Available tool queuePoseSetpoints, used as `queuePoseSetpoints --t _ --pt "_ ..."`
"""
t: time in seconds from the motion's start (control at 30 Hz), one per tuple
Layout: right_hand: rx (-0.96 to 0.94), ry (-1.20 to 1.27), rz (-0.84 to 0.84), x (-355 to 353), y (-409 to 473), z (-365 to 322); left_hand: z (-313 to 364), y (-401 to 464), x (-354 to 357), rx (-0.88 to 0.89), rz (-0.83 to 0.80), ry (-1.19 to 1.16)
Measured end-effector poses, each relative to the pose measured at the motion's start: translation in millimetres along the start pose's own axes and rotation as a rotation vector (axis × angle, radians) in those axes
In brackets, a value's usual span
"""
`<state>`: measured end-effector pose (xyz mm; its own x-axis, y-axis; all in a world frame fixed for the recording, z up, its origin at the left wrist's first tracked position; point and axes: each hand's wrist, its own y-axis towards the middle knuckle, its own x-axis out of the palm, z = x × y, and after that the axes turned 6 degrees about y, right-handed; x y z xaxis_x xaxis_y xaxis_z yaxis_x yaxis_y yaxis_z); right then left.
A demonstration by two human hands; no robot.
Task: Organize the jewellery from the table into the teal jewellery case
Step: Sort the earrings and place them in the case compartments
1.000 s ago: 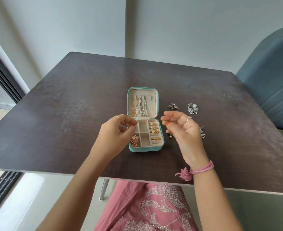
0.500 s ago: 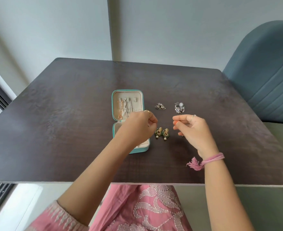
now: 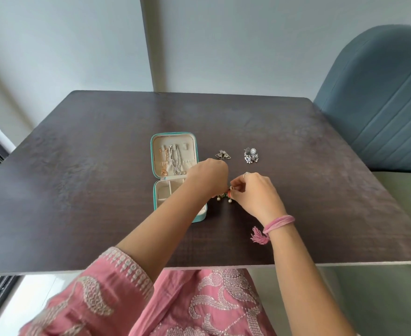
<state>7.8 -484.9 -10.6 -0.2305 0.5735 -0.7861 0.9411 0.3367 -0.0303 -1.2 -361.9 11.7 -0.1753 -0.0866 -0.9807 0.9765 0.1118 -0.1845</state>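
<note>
Both hands meet just right of the open teal case (image 3: 155,190): the right hand (image 3: 255,194) pinches the green earrings (image 3: 223,197), mostly hidden; the left hand (image 3: 208,177) curls over them, its grasp unclear.

The open case (image 3: 175,175) lies mid-table (image 3: 78,190), chains (image 3: 173,161) in its lid. At its 3 o'clock lie two earring pairs (image 3: 223,155) (image 3: 251,155). Both hands (image 3: 208,178) (image 3: 255,192) meet over earrings (image 3: 223,197) at its 4 o'clock.
</note>
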Motion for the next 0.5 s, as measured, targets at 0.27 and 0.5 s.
queuePoseSetpoints --t 0.27,0.5 --pt "0.038 0.112 -0.005 -1.1 1.9 4.5 -4.6 4.9 1.6 0.004 -0.030 -0.073" --pt "-0.016 0.548 -0.027 -15.1 -4.4 9.0 -16.9 -15.3 -19.0 0.079 -0.022 -0.374"
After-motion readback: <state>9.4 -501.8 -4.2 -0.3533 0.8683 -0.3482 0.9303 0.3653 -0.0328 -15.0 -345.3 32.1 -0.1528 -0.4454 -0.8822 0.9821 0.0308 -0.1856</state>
